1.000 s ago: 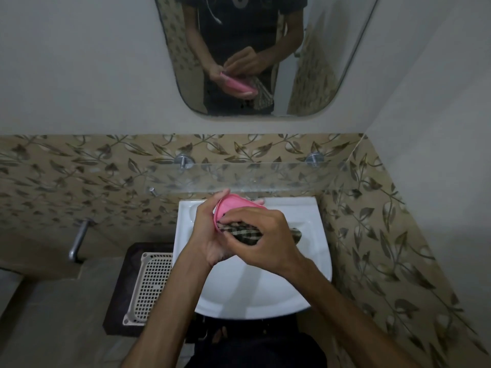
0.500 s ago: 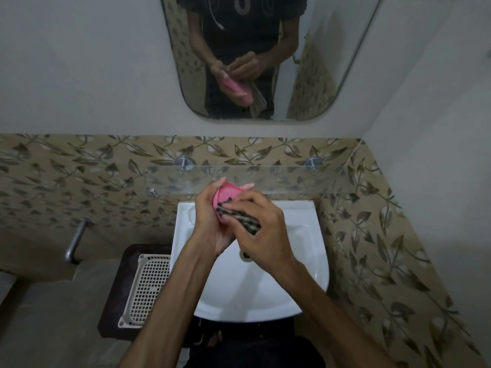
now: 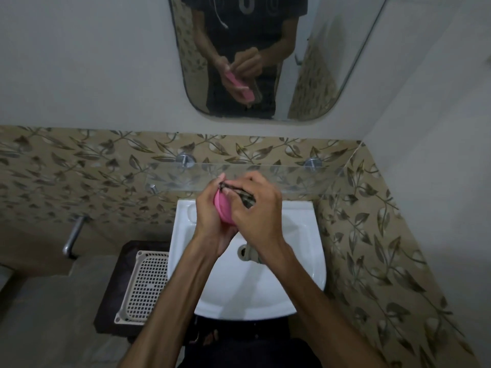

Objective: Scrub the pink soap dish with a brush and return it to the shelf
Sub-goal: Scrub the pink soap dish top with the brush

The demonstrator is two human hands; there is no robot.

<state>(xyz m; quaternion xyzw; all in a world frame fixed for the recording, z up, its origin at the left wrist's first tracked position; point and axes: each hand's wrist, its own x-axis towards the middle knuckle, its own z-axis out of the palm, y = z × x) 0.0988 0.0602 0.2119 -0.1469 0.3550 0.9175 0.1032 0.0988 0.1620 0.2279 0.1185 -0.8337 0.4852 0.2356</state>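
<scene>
Dish (image 3: 224,209) sits clamped in left hand (image 3: 210,216) above basin (image 3: 305,261). Right hand (image 3: 259,219) pinches a dark scrubber (image 3: 245,200). Work short strokes along the rim; keep the left grip firm.

Both arms are reaching up mid-frame, left hand (image 3: 210,208) cupping and gripping, right hand (image 3: 255,211) curled tight, pressing against it.

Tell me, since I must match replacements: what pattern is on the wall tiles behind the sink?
A leaf-and-vine pattern, dark on beige, on the wall tiles, clearest in the head view.
</scene>
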